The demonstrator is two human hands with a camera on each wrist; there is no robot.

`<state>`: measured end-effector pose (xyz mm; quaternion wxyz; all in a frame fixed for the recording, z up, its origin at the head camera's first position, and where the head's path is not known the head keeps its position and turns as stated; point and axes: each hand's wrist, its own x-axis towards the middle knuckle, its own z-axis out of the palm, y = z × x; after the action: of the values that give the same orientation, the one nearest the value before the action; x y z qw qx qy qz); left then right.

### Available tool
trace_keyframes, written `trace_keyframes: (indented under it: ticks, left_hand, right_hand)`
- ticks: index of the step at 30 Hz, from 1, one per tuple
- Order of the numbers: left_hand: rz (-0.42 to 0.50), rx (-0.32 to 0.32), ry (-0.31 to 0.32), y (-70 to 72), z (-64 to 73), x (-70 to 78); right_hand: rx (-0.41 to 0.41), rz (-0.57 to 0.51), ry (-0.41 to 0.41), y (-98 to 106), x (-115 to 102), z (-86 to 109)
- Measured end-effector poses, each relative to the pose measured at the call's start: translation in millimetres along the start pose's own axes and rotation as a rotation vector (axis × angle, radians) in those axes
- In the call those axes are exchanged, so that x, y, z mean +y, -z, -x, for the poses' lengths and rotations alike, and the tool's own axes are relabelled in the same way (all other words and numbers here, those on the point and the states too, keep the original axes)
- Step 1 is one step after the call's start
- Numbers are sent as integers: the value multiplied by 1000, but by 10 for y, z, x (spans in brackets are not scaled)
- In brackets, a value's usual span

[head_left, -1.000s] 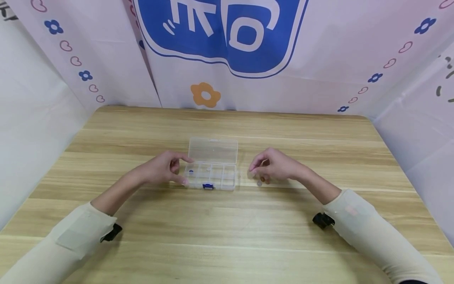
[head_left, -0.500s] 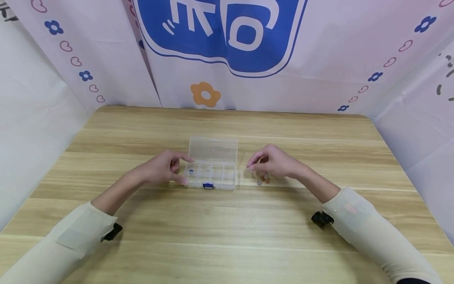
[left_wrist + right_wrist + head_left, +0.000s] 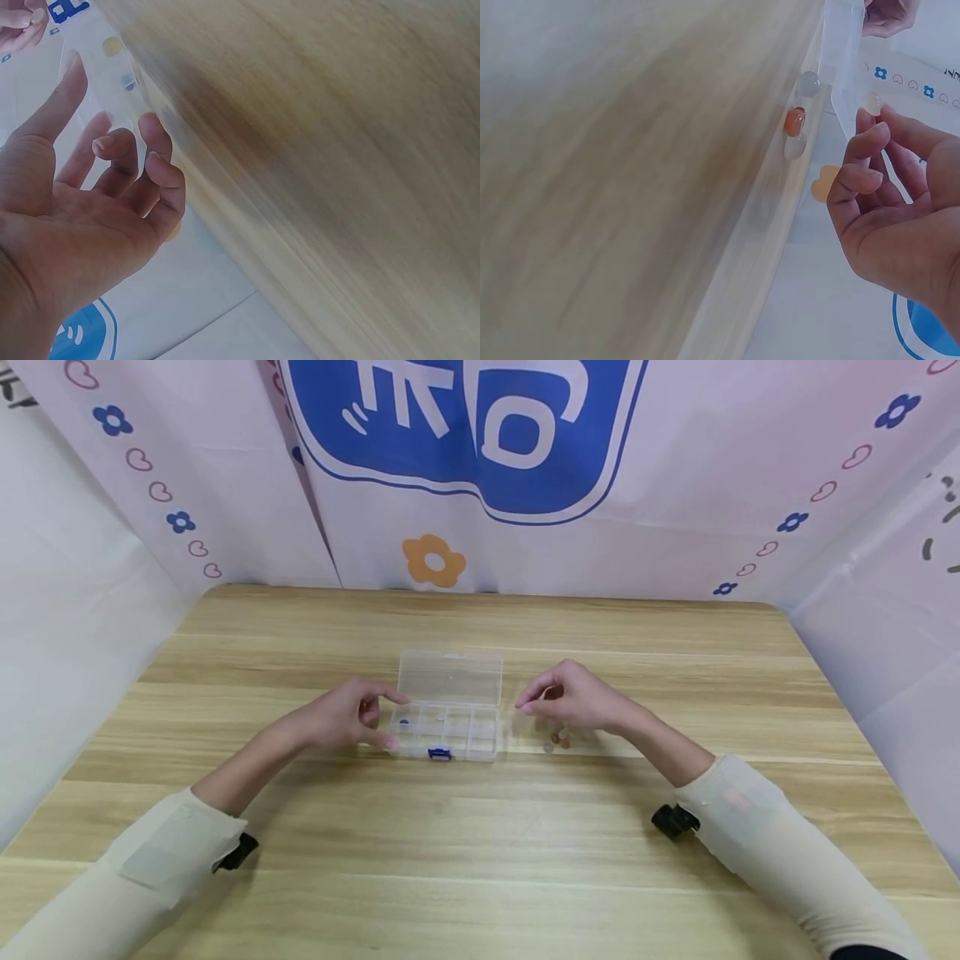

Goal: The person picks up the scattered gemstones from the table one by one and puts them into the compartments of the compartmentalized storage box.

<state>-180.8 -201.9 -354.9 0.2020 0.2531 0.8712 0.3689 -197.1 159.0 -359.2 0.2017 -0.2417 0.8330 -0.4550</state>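
Observation:
A clear compartment box [image 3: 457, 757] with a blue latch stands on the table, its lid [image 3: 450, 677] folded back. One compartment holds a blue piece [image 3: 404, 722], another a whitish piece [image 3: 441, 718]. At the box's left end, my left hand [image 3: 341, 714] has thumb and index finger stretched apart, their tips at the box; the other fingers are loosely curled. To the right of the box, above the table, my right hand [image 3: 577, 697] pinches a small translucent bead [image 3: 871, 103] between thumb and fingertip. The head view does not show that bead clearly.
Several loose beads lie on the wooden table [image 3: 480, 860] below my right hand, among them an orange bead [image 3: 795, 121] and a clear bead [image 3: 808, 84]. A white printed cloth [image 3: 675, 527] hangs behind the table's far edge.
My right hand has lifted slightly and shifted left toward the box, uncovering more of the loose beads. The left hand and the box have stayed in place.

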Motion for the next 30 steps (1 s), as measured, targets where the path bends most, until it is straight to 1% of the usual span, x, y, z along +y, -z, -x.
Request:
trace_keyframes:
  ticks: [10, 20, 28, 30]
  left_hand:
    - [4, 0, 6, -3, 12, 0]
    - [12, -2, 8, -2, 13, 5]
    - [10, -2, 4, -1, 8, -2]
    - [9, -2, 1, 0, 8, -5]
  right_hand:
    - [7, -18, -3, -27, -48, -32]
    - [-7, -26, 22, -59, -124, -88]
    - [0, -15, 29, -104, -193, -148]
    - [1, -19, 41, -116, -210, -163]
